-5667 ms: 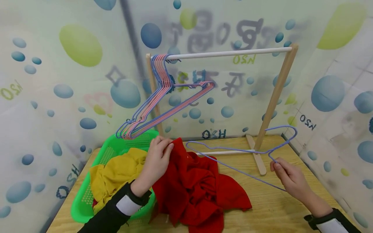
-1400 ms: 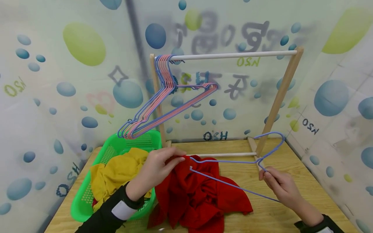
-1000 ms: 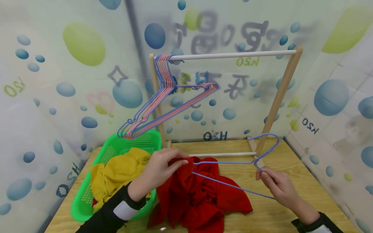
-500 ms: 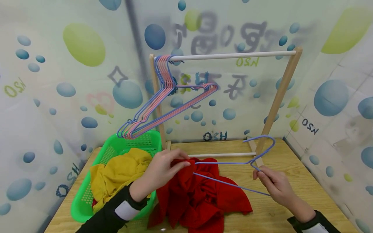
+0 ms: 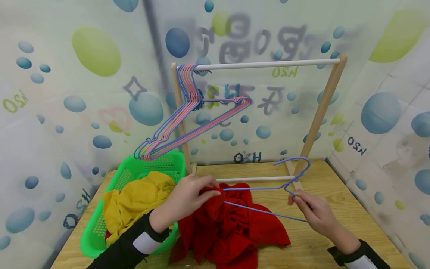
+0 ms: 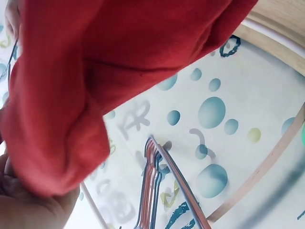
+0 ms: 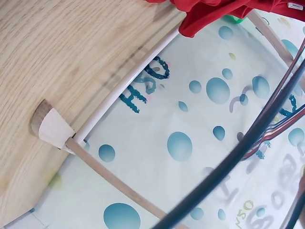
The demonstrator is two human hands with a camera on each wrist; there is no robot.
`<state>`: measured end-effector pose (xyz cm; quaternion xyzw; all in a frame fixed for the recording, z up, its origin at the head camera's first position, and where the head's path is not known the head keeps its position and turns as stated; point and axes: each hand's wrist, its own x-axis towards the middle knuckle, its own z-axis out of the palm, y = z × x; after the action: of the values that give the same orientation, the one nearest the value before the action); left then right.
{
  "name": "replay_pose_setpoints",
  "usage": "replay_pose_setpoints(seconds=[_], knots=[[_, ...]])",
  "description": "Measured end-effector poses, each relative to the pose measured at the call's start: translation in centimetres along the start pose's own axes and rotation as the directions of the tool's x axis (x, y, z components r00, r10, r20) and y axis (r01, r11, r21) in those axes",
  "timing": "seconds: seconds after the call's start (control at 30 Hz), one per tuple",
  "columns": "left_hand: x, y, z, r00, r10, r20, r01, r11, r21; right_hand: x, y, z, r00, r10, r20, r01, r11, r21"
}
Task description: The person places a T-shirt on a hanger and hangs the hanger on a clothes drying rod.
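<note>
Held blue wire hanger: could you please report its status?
Right hand grips blue wire hanger. Left hand pinches crumpled red cloth. Cloth covers hanger's far end. No obstruction visible.

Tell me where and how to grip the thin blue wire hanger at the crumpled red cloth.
Probably pinch the blue hanger by its neck, below the protruding hook, from the right, as the right hand does: its left end is hidden by the red cloth.

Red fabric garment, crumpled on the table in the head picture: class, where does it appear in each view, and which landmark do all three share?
Head: the red fabric garment is at lower centre, its upper edge pinched by the left hand.
Left wrist: large across the upper left.
Right wrist: at the top edge, right of centre.
Shared landmark: the bunch of pink and blue wire hangers.
</note>
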<state>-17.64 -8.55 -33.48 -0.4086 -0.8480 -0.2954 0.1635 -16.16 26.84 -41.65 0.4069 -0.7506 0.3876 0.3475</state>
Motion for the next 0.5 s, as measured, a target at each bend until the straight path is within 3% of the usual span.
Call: replay_pose_setpoints(seconds=[0.3, 0.5], knots=[[-0.17, -0.23, 0.81, 0.988, 0.109, -0.111, -0.105, 0.993, 0.045, 0.26, -0.14, 0.44, 1.000, 0.014, 0.010, -0.014, 1.000, -0.002], [0.03, -0.10, 0.92, 0.983, 0.141, -0.121, -0.130, 0.987, 0.091, 0.39, -0.09, 0.82, 1.000, 0.007, 0.016, -0.007, 1.000, 0.003]])
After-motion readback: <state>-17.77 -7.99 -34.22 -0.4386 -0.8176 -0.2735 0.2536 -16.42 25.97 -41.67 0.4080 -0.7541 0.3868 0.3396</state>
